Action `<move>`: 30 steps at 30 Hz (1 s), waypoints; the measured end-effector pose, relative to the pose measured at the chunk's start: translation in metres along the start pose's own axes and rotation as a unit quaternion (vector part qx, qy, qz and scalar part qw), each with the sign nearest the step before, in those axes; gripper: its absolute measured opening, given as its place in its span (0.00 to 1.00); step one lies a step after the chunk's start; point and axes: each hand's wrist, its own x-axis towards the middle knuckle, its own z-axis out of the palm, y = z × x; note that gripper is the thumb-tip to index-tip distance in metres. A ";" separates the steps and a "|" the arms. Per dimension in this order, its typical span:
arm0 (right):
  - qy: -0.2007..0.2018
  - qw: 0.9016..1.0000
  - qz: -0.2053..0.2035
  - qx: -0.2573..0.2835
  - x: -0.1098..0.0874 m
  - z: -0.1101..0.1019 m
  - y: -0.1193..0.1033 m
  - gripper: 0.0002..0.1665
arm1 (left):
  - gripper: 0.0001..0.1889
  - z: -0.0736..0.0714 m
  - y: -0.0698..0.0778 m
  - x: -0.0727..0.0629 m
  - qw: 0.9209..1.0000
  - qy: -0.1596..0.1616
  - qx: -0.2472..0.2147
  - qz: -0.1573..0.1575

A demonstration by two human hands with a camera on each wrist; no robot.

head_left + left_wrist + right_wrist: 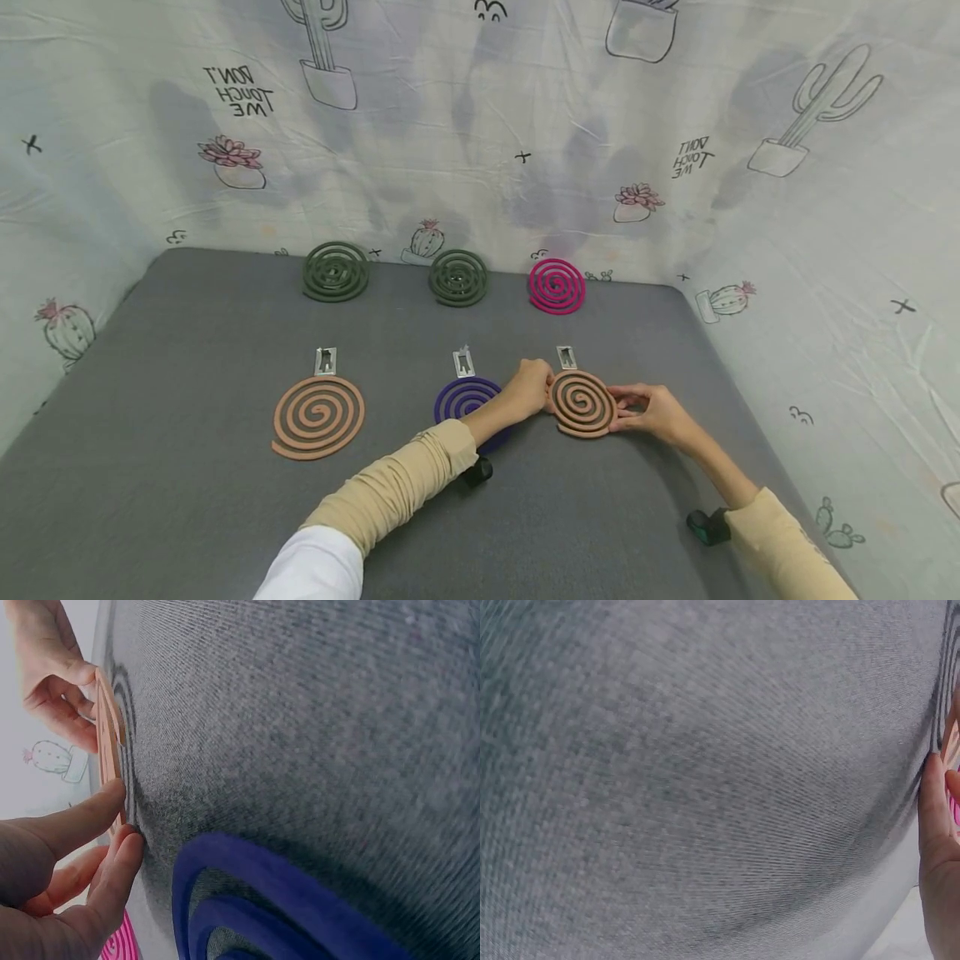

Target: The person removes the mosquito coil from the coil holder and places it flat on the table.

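Note:
An orange mosquito coil is held level between both hands at the right of the cloth surface. My left hand pinches its left edge between thumb and fingers; my right hand grips the opposite edge. The left wrist view shows the coil edge-on, close over the grey cloth with its shadow beneath. Just beyond it lies a small metal coil stand. A purple coil lies partly hidden under my left forearm. In the right wrist view only part of the right hand appears, at the edge.
Another orange coil lies at the left, below a metal stand. A second stand sits above the purple coil. Along the back are two green coils and a pink coil. Printed curtains enclose the surface.

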 end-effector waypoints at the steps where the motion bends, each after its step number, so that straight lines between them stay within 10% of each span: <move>1: 0.001 1.000 -0.002 -0.010 0.000 0.000 -0.001 0.33 | 0.10 0.000 0.000 0.000 1.000 0.001 0.001 0.003; 30: 0.022 0.990 -0.007 -0.136 0.003 0.002 -0.006 0.33 | 0.15 0.005 0.005 0.006 0.995 -0.016 0.097 -0.002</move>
